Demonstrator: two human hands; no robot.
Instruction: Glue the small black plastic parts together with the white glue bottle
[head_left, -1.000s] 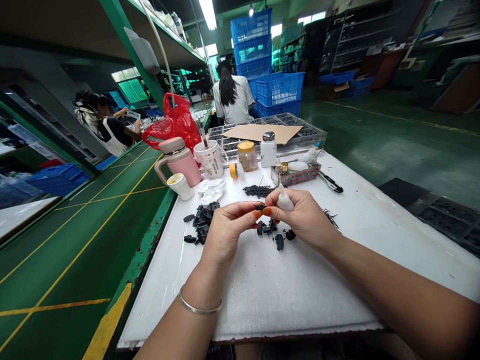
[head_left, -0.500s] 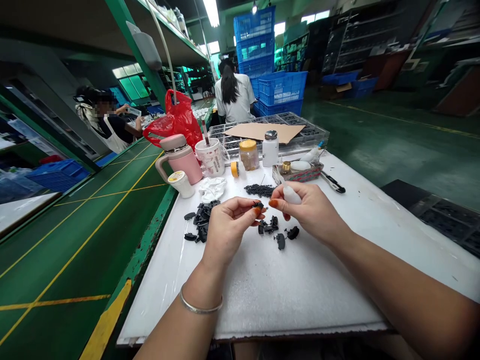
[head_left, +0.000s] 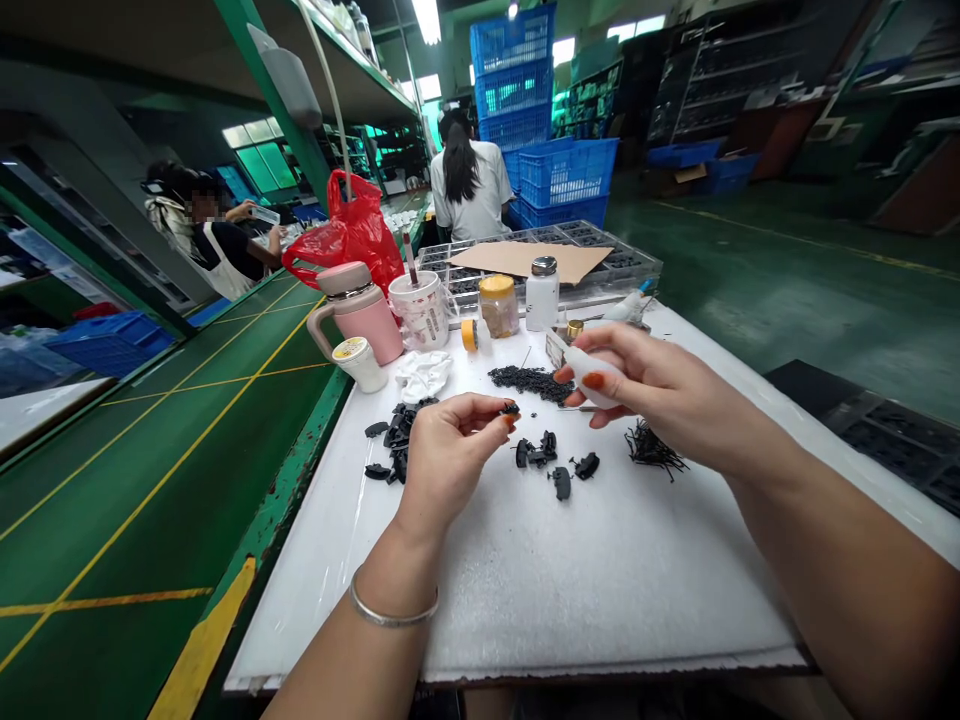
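Black bits [head_left: 525, 381] lie heaped; before them the left hand [head_left: 455, 450] pinches a small part [head_left: 511, 409], right of them the right hand [head_left: 664, 390] grips a bottle [head_left: 581, 364]. Loose parts [head_left: 562, 484] nearer seem finished, the leftward pile [head_left: 397, 440] pending.

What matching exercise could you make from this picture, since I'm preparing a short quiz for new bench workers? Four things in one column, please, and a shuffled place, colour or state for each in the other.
Column one:
1. Left hand
2. Right hand
3. Plastic bag
4. Cardboard sheet

Column two:
A. Lying on the compartmented tray
B. Holding a white squeeze bottle
C. Red
D. Pinching a small black part

Right pairs: 1-D, 2-B, 3-C, 4-A.
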